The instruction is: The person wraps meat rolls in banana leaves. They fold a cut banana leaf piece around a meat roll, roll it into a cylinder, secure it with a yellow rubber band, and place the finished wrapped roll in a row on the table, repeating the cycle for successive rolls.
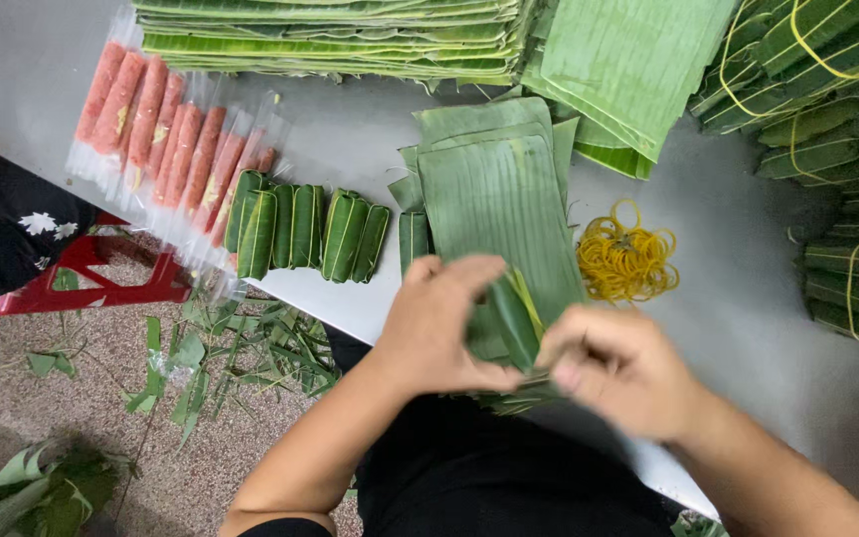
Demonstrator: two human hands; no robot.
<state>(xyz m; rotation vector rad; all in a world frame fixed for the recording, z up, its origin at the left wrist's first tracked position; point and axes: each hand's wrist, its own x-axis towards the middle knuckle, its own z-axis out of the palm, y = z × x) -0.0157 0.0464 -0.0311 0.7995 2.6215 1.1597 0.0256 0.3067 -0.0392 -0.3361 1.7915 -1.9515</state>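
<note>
Over the tabletop (pixel 738 298), the left hand (pixel 429 328) and right hand (pixel 618 368) both clench a half-wrapped leaf roll (pixel 512 320) above the leaf stack (pixel 494 194); a loosened grip could probably let it unroll.

Clear-wrapped pink sausage sticks (pixel 166 134), table's left
</note>
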